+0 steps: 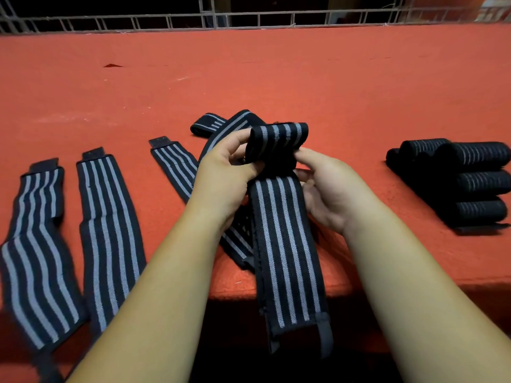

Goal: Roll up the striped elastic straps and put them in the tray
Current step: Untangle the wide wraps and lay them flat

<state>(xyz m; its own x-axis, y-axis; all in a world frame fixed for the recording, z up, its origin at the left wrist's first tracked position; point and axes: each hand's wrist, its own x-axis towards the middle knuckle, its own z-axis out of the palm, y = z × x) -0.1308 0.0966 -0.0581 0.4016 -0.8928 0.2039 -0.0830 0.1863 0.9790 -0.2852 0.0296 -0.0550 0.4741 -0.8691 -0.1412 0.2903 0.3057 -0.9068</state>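
The half-rolled strap [276, 142] is held at its rolled end by both hands. The left hand [224, 172] is curled round the left side of the roll. The right hand [329, 189] is pinched onto the right side with its fingertips. The roll is likely gripped from both sides so that it is tight and straight and cannot spring open, since the strap is stretchy.

The roll is held up in the air, just above the red table [276, 78]. The rest of the strap is left to hang down over the near edge, toward the person, most likely so that more of it can be wound in. A grey loop is seen at the hanging end.

Both wrists are bent inward and the palms are turned toward each other. The two forearms are brought in from below, close together at the hands.

Flat straps [107, 230] are laid out on the left, not yet rolled, and one is passed under the left hand. Rolled straps [464, 181] are piled on the right, well apart from the hands. Whether a tray is under that pile cannot be told. A metal rail [249, 20] is seen at the far side.
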